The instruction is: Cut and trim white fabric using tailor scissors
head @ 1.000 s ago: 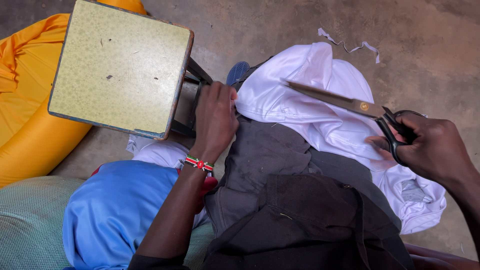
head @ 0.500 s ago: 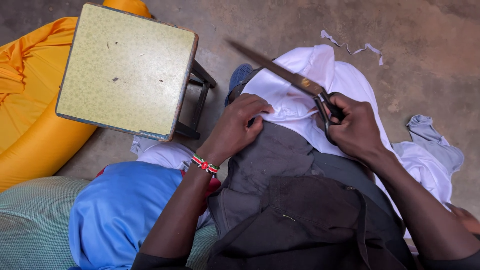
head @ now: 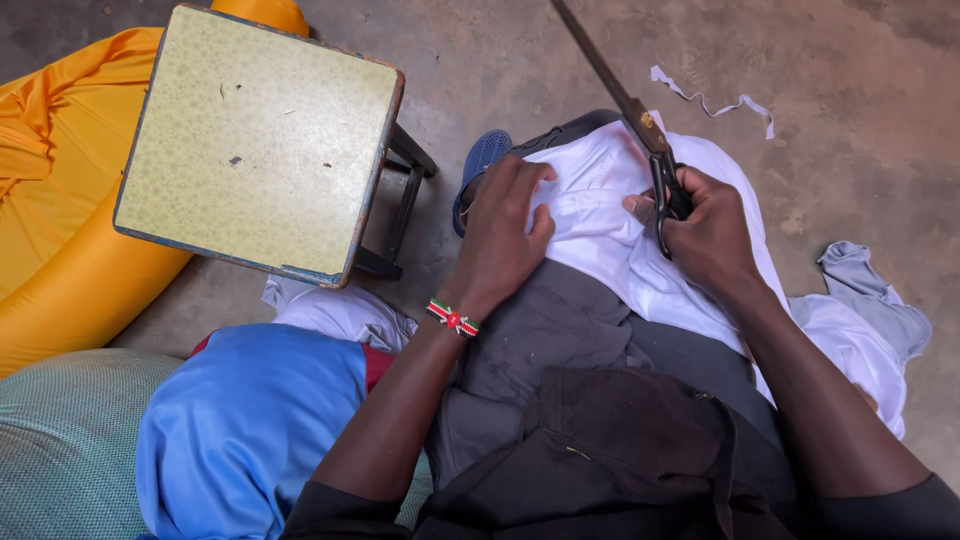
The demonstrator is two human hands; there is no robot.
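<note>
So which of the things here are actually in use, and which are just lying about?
In use: white cloth, pinched by the left hand; scissors, held in the right hand.

Lying about: stool, orange fabric, blue fabric, grey scrap, white strip.

Soft even daylight, faint shadows (no glare), sharp focus

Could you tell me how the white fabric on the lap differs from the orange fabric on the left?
The white fabric lies crumpled across the person's lap, pinched by the left hand and touched by the right hand, which holds scissors; the orange fabric lies on the floor, untouched. The white piece looks smaller, the orange one bulkier. Both are plain cloth.
</note>
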